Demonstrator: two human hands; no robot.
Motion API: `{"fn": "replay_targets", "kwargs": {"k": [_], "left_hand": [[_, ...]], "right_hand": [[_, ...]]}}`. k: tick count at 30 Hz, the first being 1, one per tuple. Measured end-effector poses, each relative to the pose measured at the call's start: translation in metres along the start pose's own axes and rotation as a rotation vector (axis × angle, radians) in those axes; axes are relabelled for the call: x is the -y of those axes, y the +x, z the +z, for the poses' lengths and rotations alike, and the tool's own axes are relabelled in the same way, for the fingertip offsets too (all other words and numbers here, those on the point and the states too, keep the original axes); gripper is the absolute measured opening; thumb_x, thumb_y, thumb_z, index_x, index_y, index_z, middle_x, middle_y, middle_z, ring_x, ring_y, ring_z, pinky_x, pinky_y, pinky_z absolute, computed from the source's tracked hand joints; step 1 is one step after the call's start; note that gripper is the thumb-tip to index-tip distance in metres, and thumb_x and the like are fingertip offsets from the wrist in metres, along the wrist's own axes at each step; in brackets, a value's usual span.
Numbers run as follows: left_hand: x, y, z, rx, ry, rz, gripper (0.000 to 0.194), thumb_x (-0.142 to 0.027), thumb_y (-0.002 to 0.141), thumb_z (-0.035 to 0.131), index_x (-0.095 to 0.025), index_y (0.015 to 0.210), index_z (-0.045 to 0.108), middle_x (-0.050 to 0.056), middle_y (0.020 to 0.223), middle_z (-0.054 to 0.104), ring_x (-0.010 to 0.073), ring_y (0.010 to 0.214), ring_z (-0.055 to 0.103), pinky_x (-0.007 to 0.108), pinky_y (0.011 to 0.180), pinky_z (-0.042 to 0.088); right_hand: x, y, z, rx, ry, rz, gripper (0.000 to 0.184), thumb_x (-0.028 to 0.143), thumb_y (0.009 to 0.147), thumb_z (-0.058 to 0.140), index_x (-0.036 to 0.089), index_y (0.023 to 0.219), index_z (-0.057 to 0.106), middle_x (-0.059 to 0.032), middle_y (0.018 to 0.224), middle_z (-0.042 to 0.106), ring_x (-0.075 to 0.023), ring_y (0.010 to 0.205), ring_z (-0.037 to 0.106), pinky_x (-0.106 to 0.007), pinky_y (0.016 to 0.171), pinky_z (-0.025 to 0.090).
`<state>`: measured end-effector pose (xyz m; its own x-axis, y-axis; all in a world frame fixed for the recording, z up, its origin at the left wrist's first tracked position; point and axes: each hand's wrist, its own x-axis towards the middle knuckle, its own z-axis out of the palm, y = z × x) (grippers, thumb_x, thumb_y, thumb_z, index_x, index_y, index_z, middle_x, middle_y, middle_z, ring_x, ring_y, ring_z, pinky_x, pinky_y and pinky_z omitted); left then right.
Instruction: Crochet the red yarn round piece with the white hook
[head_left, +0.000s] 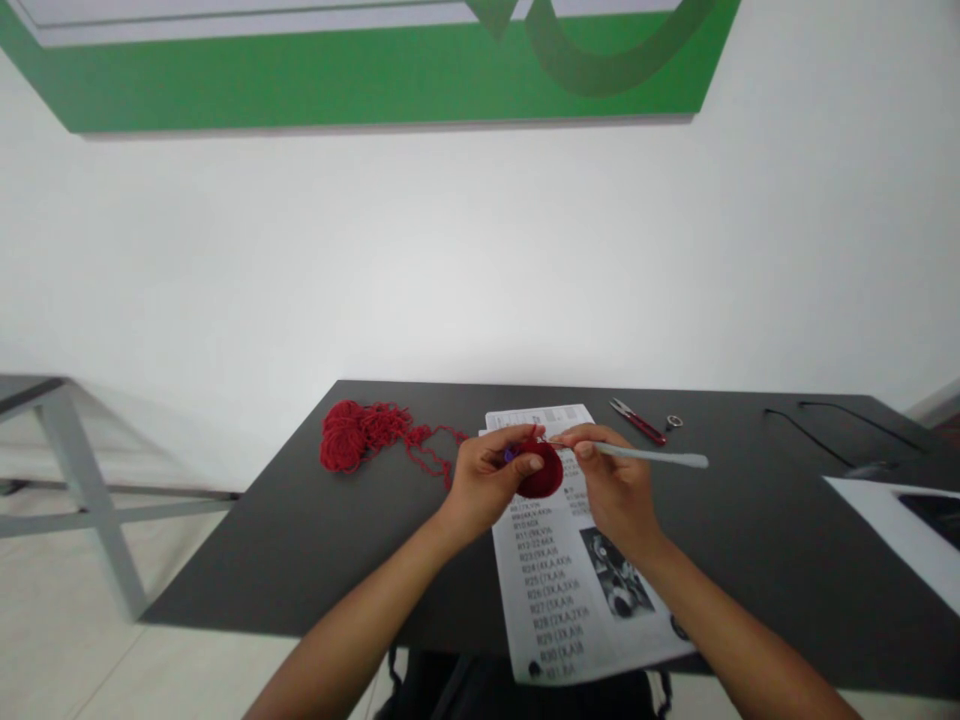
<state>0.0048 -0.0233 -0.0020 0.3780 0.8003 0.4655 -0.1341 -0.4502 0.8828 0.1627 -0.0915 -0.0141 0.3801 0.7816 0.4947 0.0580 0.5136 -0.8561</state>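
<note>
A round red crochet piece [541,472] is pinched between the thumb and fingers of my left hand [491,472]. Something small and purple [511,455] shows beside it, too small to name. My right hand [616,487] grips a crochet hook [652,456] by its pale handle. The hook's thin metal tip meets the upper edge of the red piece; whether it sits inside a stitch is too small to tell. Red yarn [427,440] trails from my left hand to a loose ball of red yarn [343,437] at the table's back left.
Printed pattern sheets [536,600] lie on the dark table [337,560] under my hands. Small red-handled scissors [639,422] and a small metal ring [674,422] are behind my right hand. Eyeglasses [847,455] and a white sheet [892,535] with a dark object lie at the right.
</note>
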Motion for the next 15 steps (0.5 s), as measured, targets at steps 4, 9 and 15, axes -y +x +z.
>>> {"fn": "replay_targets", "kwargs": {"k": [4, 9, 15], "left_hand": [[0.0005, -0.001, 0.0004, 0.01, 0.01, 0.0, 0.03, -0.033, 0.075, 0.082, -0.018, 0.101, 0.082, 0.01, 0.098, 0.082, 0.0253, 0.087, 0.078, 0.034, 0.082, 0.061], [0.0033, -0.0025, 0.0011, 0.009, 0.01, 0.015, 0.029, -0.032, 0.076, 0.082, -0.018, 0.101, 0.081, 0.01, 0.097, 0.082, 0.0245, 0.086, 0.078, 0.034, 0.081, 0.062], [0.0054, -0.0032, 0.0005, 0.014, 0.109, 0.105, 0.027, -0.032, 0.08, 0.081, -0.019, 0.104, 0.08, 0.009, 0.095, 0.082, 0.0229, 0.083, 0.078, 0.033, 0.078, 0.063]], "right_hand": [[0.0061, -0.0001, -0.0005, 0.016, -0.087, -0.13, 0.018, 0.04, 0.095, 0.066, 0.024, 0.088, 0.073, -0.0008, 0.088, 0.075, -0.0163, 0.085, 0.072, -0.027, 0.078, 0.057], [0.0099, -0.0019, -0.0004, 0.053, -0.152, -0.239, 0.012, 0.031, 0.098, 0.062, 0.025, 0.092, 0.072, 0.0, 0.09, 0.074, -0.0153, 0.087, 0.071, -0.027, 0.08, 0.057], [0.0077, -0.0022, -0.0016, 0.077, -0.236, -0.352, 0.009, 0.022, 0.097, 0.061, 0.025, 0.097, 0.07, -0.0015, 0.094, 0.072, -0.0157, 0.091, 0.07, -0.029, 0.083, 0.058]]}}
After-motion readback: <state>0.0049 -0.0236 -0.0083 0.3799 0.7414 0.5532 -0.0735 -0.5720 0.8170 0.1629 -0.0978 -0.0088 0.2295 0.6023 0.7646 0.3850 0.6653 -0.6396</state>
